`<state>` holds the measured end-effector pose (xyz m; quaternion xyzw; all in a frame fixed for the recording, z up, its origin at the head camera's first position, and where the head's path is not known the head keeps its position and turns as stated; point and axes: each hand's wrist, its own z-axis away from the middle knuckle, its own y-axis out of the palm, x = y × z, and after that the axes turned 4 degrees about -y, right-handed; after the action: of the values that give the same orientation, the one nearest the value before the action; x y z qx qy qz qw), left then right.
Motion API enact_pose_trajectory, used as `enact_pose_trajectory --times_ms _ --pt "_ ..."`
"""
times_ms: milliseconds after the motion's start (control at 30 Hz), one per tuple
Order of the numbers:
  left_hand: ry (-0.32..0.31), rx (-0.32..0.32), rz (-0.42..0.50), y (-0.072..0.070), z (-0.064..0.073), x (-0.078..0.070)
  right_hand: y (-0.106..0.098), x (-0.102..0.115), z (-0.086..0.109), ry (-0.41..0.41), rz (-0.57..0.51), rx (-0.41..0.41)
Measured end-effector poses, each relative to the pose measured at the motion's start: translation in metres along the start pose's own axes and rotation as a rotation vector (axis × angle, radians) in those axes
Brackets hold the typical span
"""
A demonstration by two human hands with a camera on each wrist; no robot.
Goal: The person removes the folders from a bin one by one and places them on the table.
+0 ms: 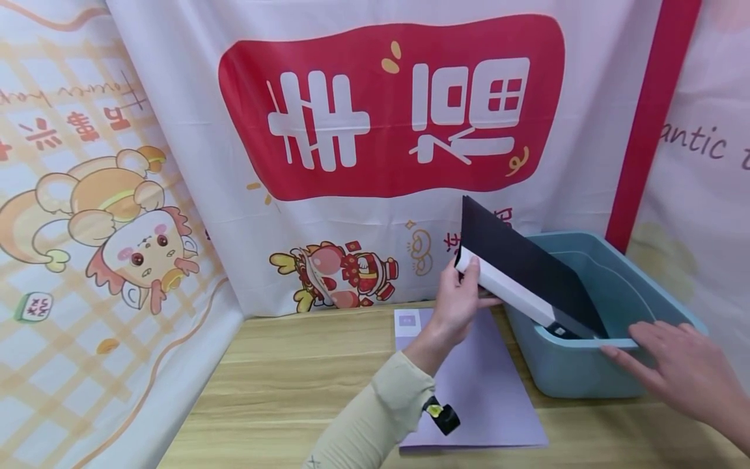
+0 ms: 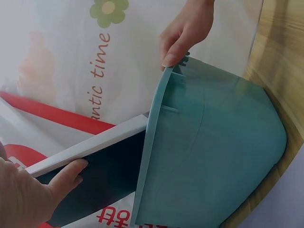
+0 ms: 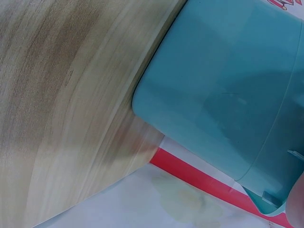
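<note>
My left hand (image 1: 454, 301) grips a black binder (image 1: 527, 264) with a white spine by its upper end. The binder slants down to the right, its lower end inside the blue-green plastic bin (image 1: 586, 376). In the left wrist view the thumb lies along the binder's (image 2: 111, 173) dark cover. My right hand (image 1: 682, 361) holds the bin's near right rim, pinched between thumb and fingers. Only a sliver of that hand (image 3: 297, 204) shows in the right wrist view. How deep the binder reaches into the bin is hidden by the wall.
A light purple folder (image 1: 469, 391) lies flat on the wooden table (image 1: 281, 378), under my left forearm and left of the bin. Printed cloth (image 1: 375, 260) hangs behind the table and at both sides. A black strap (image 1: 442, 417) dangles from the left wrist.
</note>
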<state>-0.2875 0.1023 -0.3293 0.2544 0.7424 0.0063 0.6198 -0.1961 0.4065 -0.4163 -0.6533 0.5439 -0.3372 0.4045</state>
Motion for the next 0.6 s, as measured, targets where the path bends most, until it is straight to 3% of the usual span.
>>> enact_pose_trajectory --times_ms 367,600 --pt "-0.015 0.029 0.012 -0.014 0.0 -0.01 0.0 0.001 -0.001 -0.007 -0.001 -0.011" --pt "-0.036 0.004 0.057 -0.021 0.0 -0.017 0.0 -0.001 -0.002 -0.002 -0.004 0.006"
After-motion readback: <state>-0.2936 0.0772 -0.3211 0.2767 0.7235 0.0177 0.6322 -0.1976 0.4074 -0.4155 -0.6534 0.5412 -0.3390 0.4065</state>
